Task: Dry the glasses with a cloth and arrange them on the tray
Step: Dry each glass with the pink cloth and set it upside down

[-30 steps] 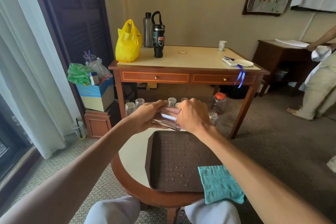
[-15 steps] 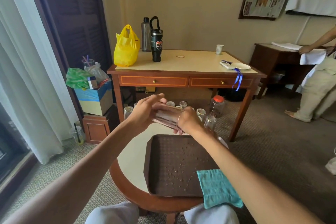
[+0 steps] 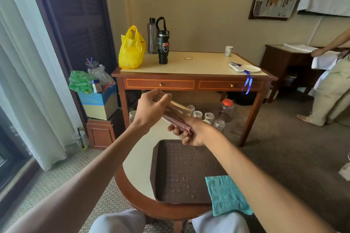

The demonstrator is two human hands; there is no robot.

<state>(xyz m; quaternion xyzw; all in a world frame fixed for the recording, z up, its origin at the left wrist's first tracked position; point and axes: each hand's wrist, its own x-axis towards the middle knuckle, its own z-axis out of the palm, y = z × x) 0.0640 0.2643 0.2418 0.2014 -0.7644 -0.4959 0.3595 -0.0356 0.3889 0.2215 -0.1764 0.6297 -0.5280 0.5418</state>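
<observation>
The glass [image 3: 177, 112] is held tilted in the air above the tray's [image 3: 180, 166] far edge; left hand [image 3: 151, 112] fingers curl round its upper end, right hand [image 3: 191, 133] grips its lower end; droplets dot the tray's middle; the cloth [image 3: 225, 195] overlaps its near right corner and overhangs the desk [image 3: 140, 172] edge; more glasses [image 3: 208, 117] stand beyond its far edge.

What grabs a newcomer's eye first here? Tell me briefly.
A clear glass, tilted, is gripped at its ends by the left hand and right hand, above the far edge of the brown tray. The teal cloth lies untouched on the tray's near right corner. Behind, a yellow bag sits on the desk.
</observation>
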